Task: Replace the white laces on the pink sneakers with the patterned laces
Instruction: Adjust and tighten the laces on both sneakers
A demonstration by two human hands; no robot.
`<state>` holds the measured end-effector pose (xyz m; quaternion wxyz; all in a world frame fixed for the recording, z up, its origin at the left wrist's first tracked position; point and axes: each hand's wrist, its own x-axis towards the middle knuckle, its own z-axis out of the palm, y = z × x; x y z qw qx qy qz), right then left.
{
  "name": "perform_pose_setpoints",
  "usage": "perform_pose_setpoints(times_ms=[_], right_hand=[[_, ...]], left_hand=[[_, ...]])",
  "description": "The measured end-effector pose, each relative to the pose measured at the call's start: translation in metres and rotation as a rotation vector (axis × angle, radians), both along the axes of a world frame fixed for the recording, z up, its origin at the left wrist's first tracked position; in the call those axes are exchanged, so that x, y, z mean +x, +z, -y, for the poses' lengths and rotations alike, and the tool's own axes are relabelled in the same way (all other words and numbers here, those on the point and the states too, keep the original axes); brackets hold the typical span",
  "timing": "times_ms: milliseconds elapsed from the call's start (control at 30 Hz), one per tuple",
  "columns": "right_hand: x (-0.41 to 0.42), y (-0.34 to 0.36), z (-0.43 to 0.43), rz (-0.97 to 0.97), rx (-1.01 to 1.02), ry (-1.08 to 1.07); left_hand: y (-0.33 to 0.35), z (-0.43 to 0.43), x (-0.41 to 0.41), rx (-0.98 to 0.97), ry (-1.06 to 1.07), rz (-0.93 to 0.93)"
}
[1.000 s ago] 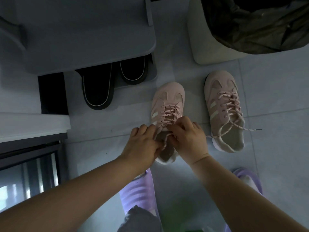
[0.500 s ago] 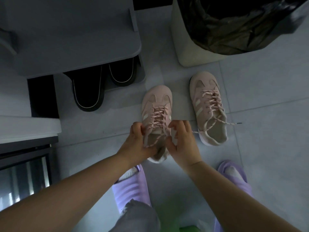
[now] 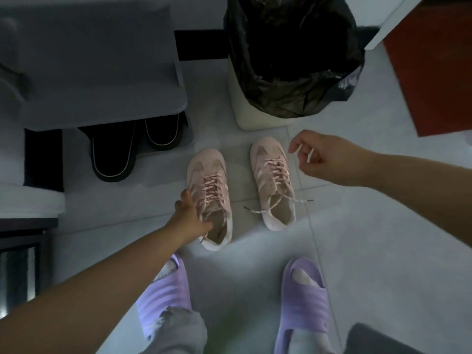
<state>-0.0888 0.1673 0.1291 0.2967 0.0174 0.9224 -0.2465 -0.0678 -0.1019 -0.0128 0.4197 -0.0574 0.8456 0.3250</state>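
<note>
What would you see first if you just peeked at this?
The left hand grips one pink sneaker in the middle. The right hand hangs by the other sneaker, pinching a small white bit. A black-bagged bin stands behind them.

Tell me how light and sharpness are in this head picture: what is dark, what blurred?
Head view: dim, bluish light; the black slippers under the bench sink into shadow; the right hand is motion-smeared, so the thin pale thing it pinches cannot be named; the laces by the left hand are sharp.
</note>
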Motion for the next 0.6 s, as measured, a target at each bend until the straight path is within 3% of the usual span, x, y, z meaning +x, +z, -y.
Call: perform_pose_setpoints(times_ms=[133, 300, 433, 533, 600], right_hand=[[0.015, -0.008, -0.020, 0.060, -0.006, -0.054], [0.049, -0.086, -0.033, 0.109, 0.045, -0.215], [0.064, -0.135, -0.023, 0.193, 0.079, -0.273], [0.065, -0.151, -0.018, 0.063, 0.122, -0.187], [0.067, -0.154, -0.011, -0.046, 0.089, -0.192]], left_hand=[[-0.001, -0.007, 0.003, -0.079, -0.048, -0.012], [-0.017, -0.009, -0.010, -0.220, -0.180, -0.120], [0.002, -0.021, -0.034, -0.214, -0.251, -0.132], [0.034, -0.034, -0.047, -0.283, -0.354, -0.043], [0.050, -0.043, -0.055, -0.291, -0.476, -0.218]])
